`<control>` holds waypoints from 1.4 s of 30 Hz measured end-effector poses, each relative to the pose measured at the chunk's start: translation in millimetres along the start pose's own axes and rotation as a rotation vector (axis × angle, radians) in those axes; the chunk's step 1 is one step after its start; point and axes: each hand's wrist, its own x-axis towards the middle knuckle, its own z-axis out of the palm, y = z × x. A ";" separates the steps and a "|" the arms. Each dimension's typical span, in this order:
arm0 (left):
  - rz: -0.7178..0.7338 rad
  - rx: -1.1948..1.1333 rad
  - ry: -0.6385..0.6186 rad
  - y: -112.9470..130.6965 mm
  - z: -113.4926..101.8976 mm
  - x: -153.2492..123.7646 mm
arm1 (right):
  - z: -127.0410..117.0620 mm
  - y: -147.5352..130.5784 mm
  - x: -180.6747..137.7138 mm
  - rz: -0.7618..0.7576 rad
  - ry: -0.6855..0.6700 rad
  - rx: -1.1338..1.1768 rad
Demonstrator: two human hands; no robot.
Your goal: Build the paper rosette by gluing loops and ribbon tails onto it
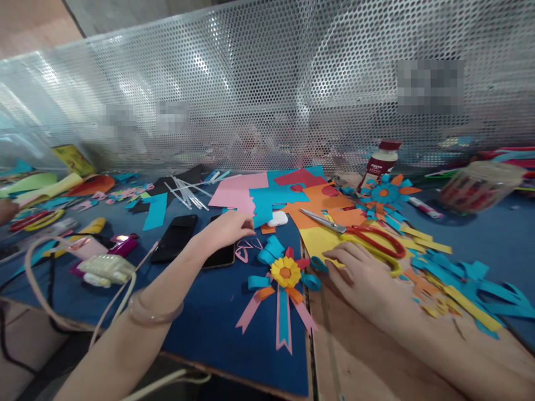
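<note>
My left hand [228,228] reaches forward over the blue mat, its fingers drawn together at the torn edge of a pink paper sheet [238,195]. My right hand [355,270] lies flat on the table with fingers stretched out, its fingertips touching a small blue paper loop [320,264]. Between the hands sits a paper rosette [285,273] with a yellow and orange centre, blue loops and pink-and-blue ribbon tails. Red-handled scissors [368,236] rest on yellow paper just beyond my right hand.
Two dark phones [175,236] lie on the mat left of my left hand. A blue-and-orange paper flower [384,195], a bottle [380,161] and a clear tub [480,184] stand at the back right. Paper scraps lie at both sides. A perforated metal screen [267,83] closes the back.
</note>
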 end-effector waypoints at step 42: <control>0.042 -0.394 -0.284 30.2 -3.5 -15.5 | 19.1 9.3 2.2 -0.070 -0.007 0.127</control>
